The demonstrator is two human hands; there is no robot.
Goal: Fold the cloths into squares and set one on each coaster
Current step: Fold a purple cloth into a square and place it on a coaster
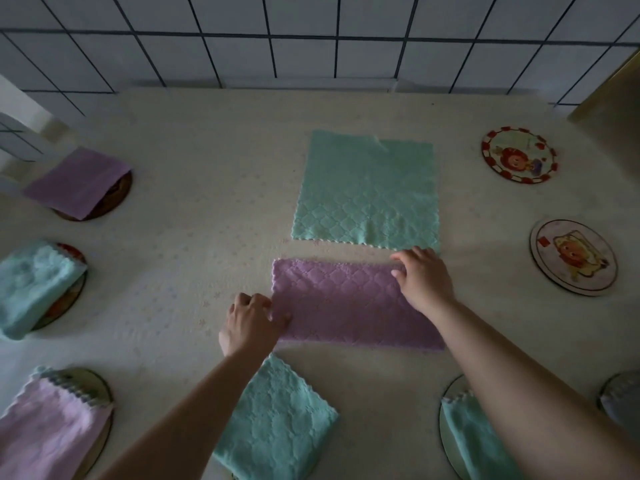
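From the head camera, a purple quilted cloth (349, 303) lies folded into a long strip near the middle of a cream tablecloth (194, 188), its long sides running left to right. The left hand (251, 322) pinches the strip's near left corner between curled fingers and thumb. The right hand (424, 277) rests on the strip's far right corner with its fingers bent over the edge, gripping it. Just beyond the strip, apart from it by a narrow band of tablecloth, a green cloth (367, 188) lies spread flat and unfolded. A folded green cloth (277, 420) sits nearer the person, partly under the left forearm; whether a coaster lies beneath it cannot be told. On the left, three coasters already carry folded cloths: a purple square (76, 181) on the far coaster (117, 199), a green bundle (33, 289) on the middle coaster (71, 296), and a pink cloth (45, 427) on the near coaster (95, 386). On the right, a red-rimmed cartoon coaster (519, 154) and a second picture coaster (573, 257) lie bare. Nearer, another green folded cloth (474, 441) sits on a coaster (450, 396) behind the right forearm, and a greyish cloth (621, 396) shows at the right edge. A white tiled wall (311, 39) with dark grout stands behind the table.
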